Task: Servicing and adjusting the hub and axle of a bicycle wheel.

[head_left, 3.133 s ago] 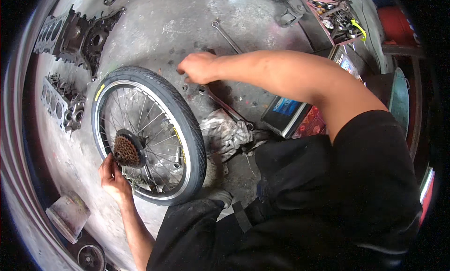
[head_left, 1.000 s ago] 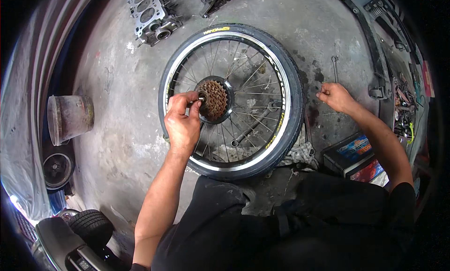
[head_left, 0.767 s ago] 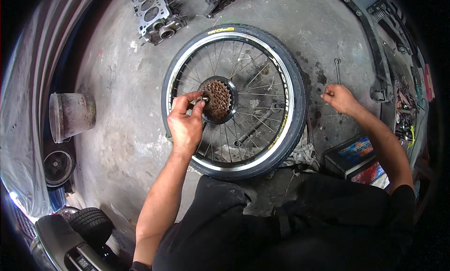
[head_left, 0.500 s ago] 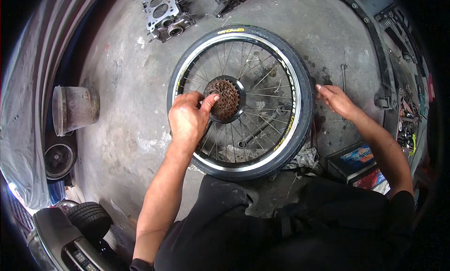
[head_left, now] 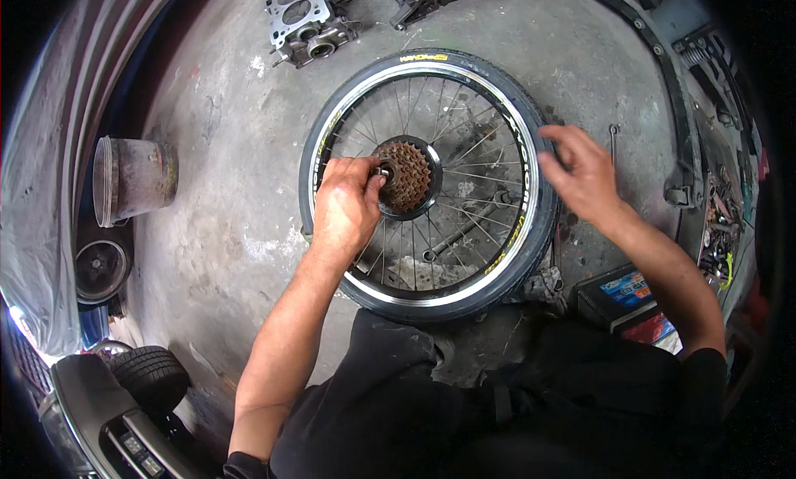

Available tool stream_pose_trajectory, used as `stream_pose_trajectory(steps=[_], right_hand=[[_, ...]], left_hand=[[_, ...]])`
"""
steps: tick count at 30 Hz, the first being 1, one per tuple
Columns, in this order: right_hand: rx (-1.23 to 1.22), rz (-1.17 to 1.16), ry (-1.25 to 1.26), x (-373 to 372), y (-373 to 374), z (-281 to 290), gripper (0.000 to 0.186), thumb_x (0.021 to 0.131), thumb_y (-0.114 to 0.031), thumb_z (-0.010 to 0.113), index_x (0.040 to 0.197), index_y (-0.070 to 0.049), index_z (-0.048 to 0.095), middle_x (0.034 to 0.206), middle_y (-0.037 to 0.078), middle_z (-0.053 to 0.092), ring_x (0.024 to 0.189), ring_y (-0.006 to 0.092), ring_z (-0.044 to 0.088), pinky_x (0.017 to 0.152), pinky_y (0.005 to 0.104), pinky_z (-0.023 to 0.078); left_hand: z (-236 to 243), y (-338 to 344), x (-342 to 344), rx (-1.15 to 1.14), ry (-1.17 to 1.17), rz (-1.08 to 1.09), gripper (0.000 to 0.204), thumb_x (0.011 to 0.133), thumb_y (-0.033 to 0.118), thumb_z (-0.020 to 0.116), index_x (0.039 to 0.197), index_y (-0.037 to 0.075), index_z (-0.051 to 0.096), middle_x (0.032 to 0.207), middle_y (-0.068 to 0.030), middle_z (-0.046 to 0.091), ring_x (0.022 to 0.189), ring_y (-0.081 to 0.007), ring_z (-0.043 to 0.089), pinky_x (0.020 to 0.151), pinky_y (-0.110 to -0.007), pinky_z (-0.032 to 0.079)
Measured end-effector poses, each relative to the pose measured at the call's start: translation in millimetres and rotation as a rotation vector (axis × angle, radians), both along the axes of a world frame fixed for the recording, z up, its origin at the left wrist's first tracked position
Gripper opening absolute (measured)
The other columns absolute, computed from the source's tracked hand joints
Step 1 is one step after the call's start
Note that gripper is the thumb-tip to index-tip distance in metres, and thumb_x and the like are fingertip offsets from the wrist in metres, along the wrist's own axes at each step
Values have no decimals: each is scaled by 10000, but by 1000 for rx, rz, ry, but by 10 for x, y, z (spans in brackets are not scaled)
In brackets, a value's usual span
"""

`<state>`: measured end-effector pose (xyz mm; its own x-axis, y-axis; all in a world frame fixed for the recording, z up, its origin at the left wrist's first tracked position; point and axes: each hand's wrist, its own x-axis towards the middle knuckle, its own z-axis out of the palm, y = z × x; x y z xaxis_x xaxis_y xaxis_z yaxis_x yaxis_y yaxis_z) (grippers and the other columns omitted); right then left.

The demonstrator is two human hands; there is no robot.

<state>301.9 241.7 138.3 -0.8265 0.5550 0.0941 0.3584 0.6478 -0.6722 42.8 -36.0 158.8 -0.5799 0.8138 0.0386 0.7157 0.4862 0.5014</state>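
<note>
A bicycle wheel [head_left: 543, 230] with a black tyre and silver rim is in front of my legs, its sprocket side towards me. At its hub sits a rusty brown sprocket cluster [head_left: 414, 179]. My left hand [head_left: 347, 201] is closed at the centre of the sprockets, thumb and fingers pinched round the metal axle end [head_left: 384, 172]; the fingers partly hide it. My right hand [head_left: 585, 174] hovers by the tyre's right side, fingers apart and curved, nothing seen in it. Through the spokes a long spanner [head_left: 466, 230] shows on the floor.
Another spanner [head_left: 613, 143] lies right of the wheel. An engine cylinder head [head_left: 311, 31] stands at the far side. A dirty plastic bucket [head_left: 137, 183] is at left, a box [head_left: 609, 292] at lower right. Tools [head_left: 720, 230] crowd the right edge.
My right hand has moved left to the tyre and its fingers have spread. My left fingers have closed in at the hub, the thumb now lower. The view has shifted slightly.
</note>
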Motion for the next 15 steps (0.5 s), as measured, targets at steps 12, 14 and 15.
stream_pose_trajectory(steps=[12,14,15], right_hand=[[-236,354,99,-1541,-1129,-298,235,872,-300,843,1031,-128,852,959,112,676,953,341,699,870,480,553],[-248,356,147,-1571,-1159,-371,240,861,-294,853,1022,-115,850,934,112,675,900,334,700,832,484,549],[-247,343,198,-1564,-1192,-430,235,852,-254,862,1028,-99,846,903,103,661,859,313,685,794,456,544]], left_hand=[[101,-48,-70,-39,51,-81,188,931,152,790,1055,12,762,984,-185,729,1027,-399,681,905,-478,548],[64,-90,-89,10,47,-87,195,921,129,796,1085,26,769,1008,-174,721,1017,-401,668,915,-483,540],[45,-101,-88,43,43,-111,213,909,111,803,1101,26,767,1033,-164,723,1026,-395,669,924,-475,541]])
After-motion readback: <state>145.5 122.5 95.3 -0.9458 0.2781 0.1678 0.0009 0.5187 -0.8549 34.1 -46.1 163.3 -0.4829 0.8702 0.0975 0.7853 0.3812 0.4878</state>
